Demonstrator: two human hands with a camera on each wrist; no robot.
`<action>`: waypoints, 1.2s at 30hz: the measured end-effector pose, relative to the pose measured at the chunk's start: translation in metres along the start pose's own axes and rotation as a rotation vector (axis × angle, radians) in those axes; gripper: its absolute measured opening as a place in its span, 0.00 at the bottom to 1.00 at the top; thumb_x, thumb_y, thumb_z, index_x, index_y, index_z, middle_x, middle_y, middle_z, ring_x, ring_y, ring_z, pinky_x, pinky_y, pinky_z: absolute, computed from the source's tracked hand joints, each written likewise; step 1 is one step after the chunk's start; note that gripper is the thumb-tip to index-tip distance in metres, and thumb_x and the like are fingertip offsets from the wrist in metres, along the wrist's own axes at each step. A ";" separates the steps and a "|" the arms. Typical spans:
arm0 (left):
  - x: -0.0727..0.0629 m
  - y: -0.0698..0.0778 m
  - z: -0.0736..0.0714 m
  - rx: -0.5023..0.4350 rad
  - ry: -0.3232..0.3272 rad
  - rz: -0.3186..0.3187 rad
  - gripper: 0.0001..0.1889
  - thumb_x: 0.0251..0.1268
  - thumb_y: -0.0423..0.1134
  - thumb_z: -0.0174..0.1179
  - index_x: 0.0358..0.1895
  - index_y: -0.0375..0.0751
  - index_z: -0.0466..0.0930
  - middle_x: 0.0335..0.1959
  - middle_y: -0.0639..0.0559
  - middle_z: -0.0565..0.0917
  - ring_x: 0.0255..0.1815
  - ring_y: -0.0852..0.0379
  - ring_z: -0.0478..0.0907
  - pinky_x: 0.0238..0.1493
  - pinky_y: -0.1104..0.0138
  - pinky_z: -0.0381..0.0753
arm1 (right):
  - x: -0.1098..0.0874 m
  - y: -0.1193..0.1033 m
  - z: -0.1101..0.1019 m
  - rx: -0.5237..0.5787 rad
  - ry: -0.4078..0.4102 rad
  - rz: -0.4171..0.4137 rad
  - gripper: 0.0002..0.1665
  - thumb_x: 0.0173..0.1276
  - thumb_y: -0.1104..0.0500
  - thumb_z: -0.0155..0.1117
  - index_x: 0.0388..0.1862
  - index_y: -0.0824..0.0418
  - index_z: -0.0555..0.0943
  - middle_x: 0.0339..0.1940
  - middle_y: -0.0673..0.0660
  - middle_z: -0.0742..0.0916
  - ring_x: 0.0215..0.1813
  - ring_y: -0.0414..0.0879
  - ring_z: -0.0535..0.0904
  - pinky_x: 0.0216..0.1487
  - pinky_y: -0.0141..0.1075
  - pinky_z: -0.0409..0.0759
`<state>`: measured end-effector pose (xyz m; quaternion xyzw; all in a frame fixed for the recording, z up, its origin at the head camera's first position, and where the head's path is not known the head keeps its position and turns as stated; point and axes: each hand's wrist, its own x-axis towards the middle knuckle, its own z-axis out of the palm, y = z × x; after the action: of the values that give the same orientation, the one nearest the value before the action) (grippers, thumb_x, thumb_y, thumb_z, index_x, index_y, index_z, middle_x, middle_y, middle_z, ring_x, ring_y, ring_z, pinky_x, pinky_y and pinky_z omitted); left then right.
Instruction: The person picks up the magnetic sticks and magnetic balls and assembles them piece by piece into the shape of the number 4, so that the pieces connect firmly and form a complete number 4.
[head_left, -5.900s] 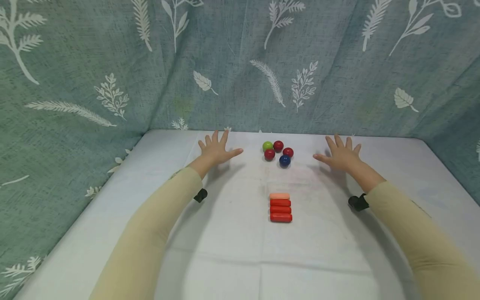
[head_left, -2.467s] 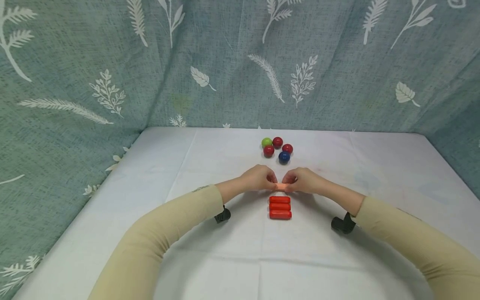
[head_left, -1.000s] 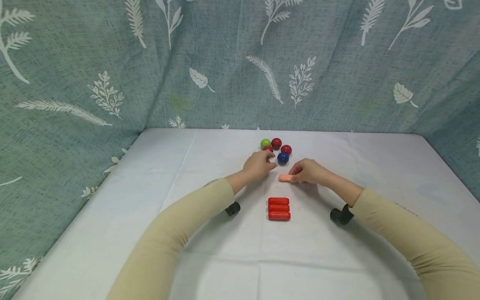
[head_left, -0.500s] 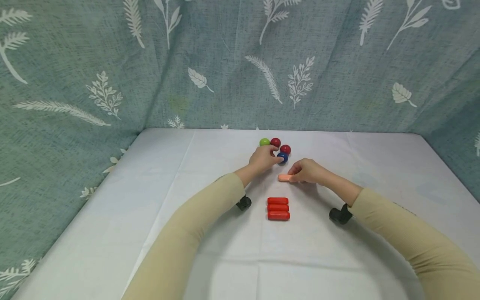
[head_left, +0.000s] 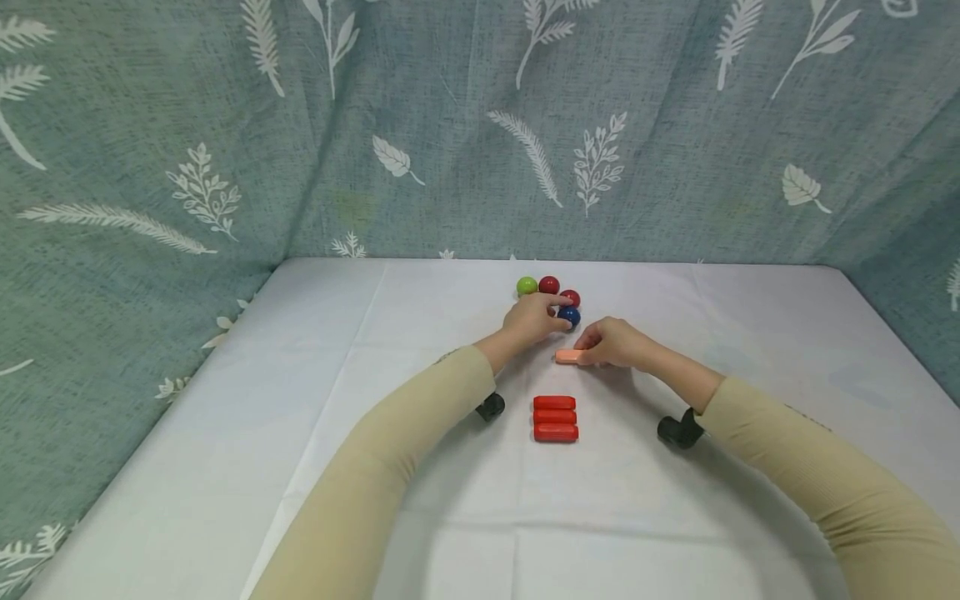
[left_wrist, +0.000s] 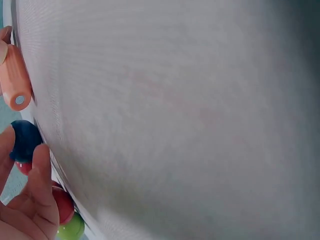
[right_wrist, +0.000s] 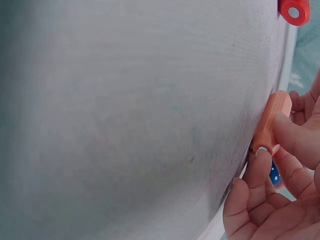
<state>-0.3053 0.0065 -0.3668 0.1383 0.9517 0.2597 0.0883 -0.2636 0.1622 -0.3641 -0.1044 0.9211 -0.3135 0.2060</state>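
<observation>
My left hand [head_left: 531,320] is at the cluster of balls, thumb and forefinger on either side of a glossy blue ball [head_left: 569,317], pinching it; the left wrist view shows the same blue ball [left_wrist: 26,141] between the fingertips. A short orange rod [head_left: 567,357] lies just nearer to me, its right end held between the thumb and fingers of my right hand [head_left: 617,342]. A round metallic disc marks the end of the orange rod [left_wrist: 15,80] in the left wrist view. In the right wrist view, the thumb presses the orange rod [right_wrist: 272,120] from the side.
Beyond the left hand sit a green ball [head_left: 527,287], a red ball [head_left: 549,285] and another red ball [head_left: 572,297]. Three red rods [head_left: 555,418] lie side by side closer to me on the white tablecloth [head_left: 637,517]. A patterned curtain [head_left: 450,167] hangs behind the table.
Both hands first lay spread apart, then took hold of the orange rod. The right hand kept it, away from the red rods, while the left moved to the balls and took hold of the blue one.
</observation>
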 end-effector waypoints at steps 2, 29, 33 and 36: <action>0.001 0.000 0.001 0.003 -0.013 0.004 0.24 0.57 0.47 0.62 0.59 0.59 0.73 0.45 0.51 0.80 0.35 0.60 0.74 0.27 0.72 0.70 | 0.000 0.000 0.000 0.002 -0.001 -0.002 0.11 0.60 0.61 0.63 0.41 0.64 0.82 0.25 0.52 0.80 0.26 0.43 0.70 0.27 0.30 0.67; -0.011 -0.017 -0.013 0.017 -0.139 0.061 0.20 0.59 0.44 0.61 0.56 0.52 0.74 0.45 0.51 0.79 0.27 0.59 0.74 0.26 0.74 0.72 | -0.001 -0.003 0.002 -0.011 -0.004 -0.009 0.12 0.60 0.61 0.63 0.42 0.66 0.81 0.24 0.52 0.79 0.26 0.42 0.69 0.27 0.30 0.67; -0.015 -0.022 -0.017 0.010 -0.164 0.048 0.21 0.59 0.45 0.60 0.57 0.54 0.74 0.46 0.51 0.79 0.26 0.59 0.74 0.24 0.73 0.73 | -0.001 -0.004 0.002 -0.061 0.004 -0.037 0.13 0.61 0.60 0.63 0.42 0.66 0.81 0.27 0.53 0.81 0.29 0.44 0.70 0.29 0.30 0.68; -0.017 -0.025 -0.019 0.005 -0.180 0.050 0.21 0.59 0.45 0.61 0.57 0.53 0.73 0.47 0.51 0.79 0.26 0.59 0.74 0.24 0.72 0.73 | -0.002 -0.003 0.002 -0.091 0.019 -0.063 0.13 0.60 0.61 0.63 0.42 0.66 0.82 0.30 0.54 0.83 0.32 0.45 0.71 0.31 0.30 0.69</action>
<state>-0.2990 -0.0284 -0.3621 0.1852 0.9368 0.2458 0.1666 -0.2607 0.1597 -0.3628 -0.1395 0.9326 -0.2784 0.1824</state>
